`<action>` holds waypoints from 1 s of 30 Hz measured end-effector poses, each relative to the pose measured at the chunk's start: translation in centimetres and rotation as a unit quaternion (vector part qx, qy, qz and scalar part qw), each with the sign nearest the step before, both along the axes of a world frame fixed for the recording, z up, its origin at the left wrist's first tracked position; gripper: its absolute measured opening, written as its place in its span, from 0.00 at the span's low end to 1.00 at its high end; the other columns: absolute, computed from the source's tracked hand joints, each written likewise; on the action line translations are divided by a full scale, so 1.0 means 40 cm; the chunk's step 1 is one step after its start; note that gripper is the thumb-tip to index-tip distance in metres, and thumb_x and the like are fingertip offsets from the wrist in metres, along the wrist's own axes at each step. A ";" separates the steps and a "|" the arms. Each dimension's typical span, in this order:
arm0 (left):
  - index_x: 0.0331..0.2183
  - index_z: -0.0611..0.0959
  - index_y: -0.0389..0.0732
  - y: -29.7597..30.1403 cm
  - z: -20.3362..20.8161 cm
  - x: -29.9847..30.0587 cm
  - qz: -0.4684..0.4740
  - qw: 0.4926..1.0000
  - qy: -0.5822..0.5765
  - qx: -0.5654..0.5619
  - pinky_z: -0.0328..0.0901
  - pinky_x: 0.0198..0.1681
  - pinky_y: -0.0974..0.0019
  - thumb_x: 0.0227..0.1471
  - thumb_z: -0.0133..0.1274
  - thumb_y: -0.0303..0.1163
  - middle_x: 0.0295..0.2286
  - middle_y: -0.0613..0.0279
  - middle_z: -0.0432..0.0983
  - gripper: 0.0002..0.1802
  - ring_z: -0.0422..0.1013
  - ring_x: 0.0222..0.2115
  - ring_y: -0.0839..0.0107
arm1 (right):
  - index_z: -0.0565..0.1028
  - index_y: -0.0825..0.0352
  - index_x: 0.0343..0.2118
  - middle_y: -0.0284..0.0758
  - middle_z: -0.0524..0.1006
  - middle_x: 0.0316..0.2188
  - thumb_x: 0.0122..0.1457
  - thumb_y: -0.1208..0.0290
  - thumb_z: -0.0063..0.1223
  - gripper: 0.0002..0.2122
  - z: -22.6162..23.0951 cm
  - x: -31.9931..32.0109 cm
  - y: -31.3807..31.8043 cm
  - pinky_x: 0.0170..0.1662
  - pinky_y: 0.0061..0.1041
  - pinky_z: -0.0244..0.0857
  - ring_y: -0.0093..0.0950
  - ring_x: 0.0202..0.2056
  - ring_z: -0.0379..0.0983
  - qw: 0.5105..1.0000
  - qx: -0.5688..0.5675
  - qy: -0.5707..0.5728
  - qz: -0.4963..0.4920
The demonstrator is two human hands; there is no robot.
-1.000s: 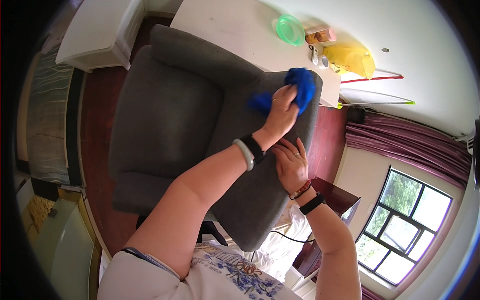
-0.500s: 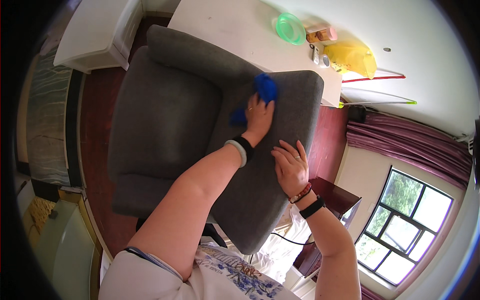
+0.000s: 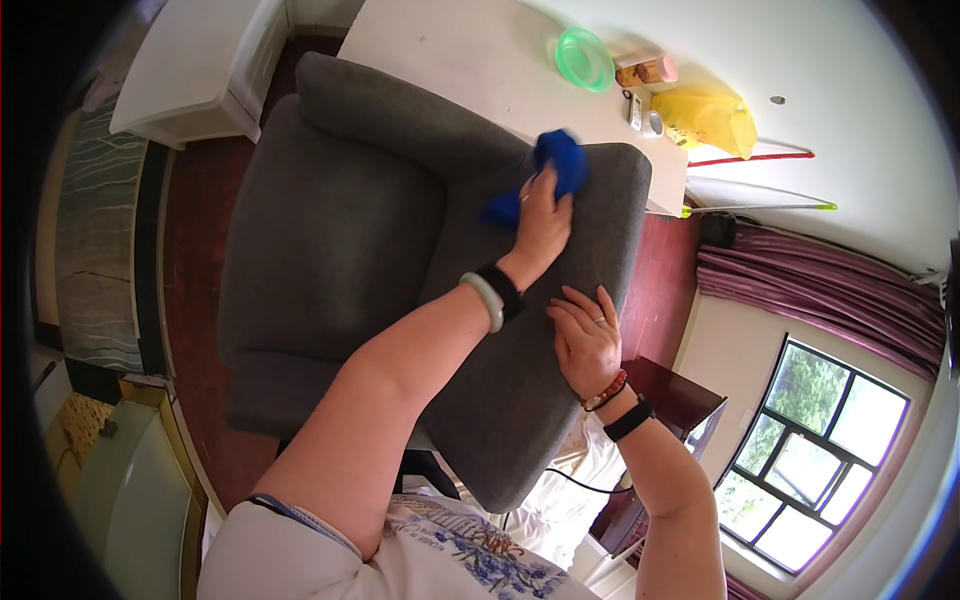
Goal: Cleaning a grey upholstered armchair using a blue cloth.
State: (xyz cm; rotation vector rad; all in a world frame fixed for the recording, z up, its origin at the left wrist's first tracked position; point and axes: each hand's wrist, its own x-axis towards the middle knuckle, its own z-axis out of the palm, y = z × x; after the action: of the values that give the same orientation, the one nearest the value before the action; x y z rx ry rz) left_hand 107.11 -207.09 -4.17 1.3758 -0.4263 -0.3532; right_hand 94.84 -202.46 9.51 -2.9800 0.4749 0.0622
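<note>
A grey fabric armchair point(image 3: 335, 225) fills the middle of the view. My left hand point(image 3: 543, 222), with a jade-like bangle and a black band at the wrist, presses a bunched blue cloth point(image 3: 562, 160) against the chair's backrest, near the far armrest. Part of the cloth sticks out to the left of the fingers and is blurred. Closer to me, my right hand point(image 3: 588, 340) rests on the outer part of the same backrest, holding nothing, its fingers stretched out.
Beyond the chair stands a pale table point(image 3: 450, 50) bearing a green basin point(image 3: 584, 60), a jar with a pink lid point(image 3: 660, 69) and a yellow plastic bag point(image 3: 710, 122). A white cabinet point(image 3: 190, 75) is at far left. A black cable point(image 3: 590, 489) runs near the dark red furniture point(image 3: 665, 400).
My left hand and the blue cloth have slid up and to the right across the backrest. My right hand stays in nearly the same spot.
</note>
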 end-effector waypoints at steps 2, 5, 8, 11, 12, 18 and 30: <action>0.48 0.70 0.37 -0.041 0.056 0.036 -0.025 0.996 -0.081 -0.021 0.54 0.52 0.51 0.47 0.50 0.29 0.44 0.45 0.68 0.23 0.60 0.48 0.45 | 0.75 0.65 0.33 0.32 0.76 0.36 0.45 0.80 0.52 0.10 0.004 -0.005 -0.003 0.58 0.38 0.52 0.29 0.48 0.69 1.000 -0.001 0.007 -0.004; 0.45 0.73 0.39 -0.067 0.048 0.044 -0.027 0.992 -0.118 0.023 0.54 0.52 0.50 0.49 0.50 0.35 0.46 0.48 0.67 0.21 0.59 0.49 0.46 | 0.75 0.65 0.33 0.32 0.76 0.37 0.45 0.80 0.52 0.10 0.005 -0.007 -0.005 0.58 0.38 0.51 0.28 0.48 0.69 1.000 0.000 0.005 -0.004; 0.44 0.75 0.40 -0.083 -0.011 0.054 -0.026 0.994 -0.088 0.066 0.55 0.52 0.49 0.50 0.49 0.39 0.47 0.50 0.66 0.20 0.58 0.50 0.46 | 0.75 0.65 0.33 0.32 0.76 0.37 0.45 0.80 0.52 0.10 0.006 0.001 -0.001 0.58 0.38 0.51 0.28 0.48 0.69 1.000 0.004 0.006 -0.006; 0.47 0.73 0.40 -0.065 -0.082 0.064 -0.056 0.989 -0.036 0.130 0.54 0.52 0.46 0.52 0.46 0.42 0.51 0.53 0.63 0.22 0.56 0.52 0.45 | 0.75 0.65 0.33 0.32 0.76 0.36 0.45 0.81 0.52 0.11 0.008 0.004 -0.002 0.58 0.38 0.51 0.28 0.48 0.69 1.000 0.007 0.008 -0.002; 0.48 0.71 0.40 -0.046 -0.093 0.057 -0.079 0.983 -0.015 0.167 0.54 0.52 0.45 0.53 0.45 0.42 0.52 0.54 0.61 0.23 0.55 0.53 0.46 | 0.75 0.65 0.33 0.32 0.76 0.36 0.44 0.81 0.52 0.11 0.006 -0.001 -0.005 0.58 0.38 0.52 0.29 0.47 0.69 1.000 0.007 0.003 -0.005; 0.53 0.66 0.40 0.051 -0.142 -0.012 -0.126 0.963 0.029 0.235 0.52 0.54 0.45 0.55 0.42 0.42 0.55 0.56 0.56 0.26 0.51 0.55 0.43 | 0.75 0.65 0.32 0.33 0.77 0.35 0.44 0.81 0.52 0.10 0.005 0.000 -0.006 0.57 0.39 0.53 0.29 0.46 0.71 1.000 0.003 -0.007 0.000; 0.51 0.66 0.33 0.387 -0.239 -0.233 -0.186 0.934 0.026 0.305 0.50 0.57 0.49 0.56 0.41 0.41 0.53 0.43 0.57 0.27 0.53 0.53 0.39 | 0.75 0.65 0.31 0.32 0.78 0.34 0.47 0.81 0.50 0.08 -0.002 0.004 -0.009 0.57 0.39 0.54 0.29 0.46 0.71 1.000 -0.013 -0.025 0.008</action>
State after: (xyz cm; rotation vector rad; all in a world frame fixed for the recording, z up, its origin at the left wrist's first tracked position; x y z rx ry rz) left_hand 97.78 -191.63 -13.71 1.8834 -0.5622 -0.8887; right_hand 94.98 -202.84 9.44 -3.0030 0.4507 -0.0169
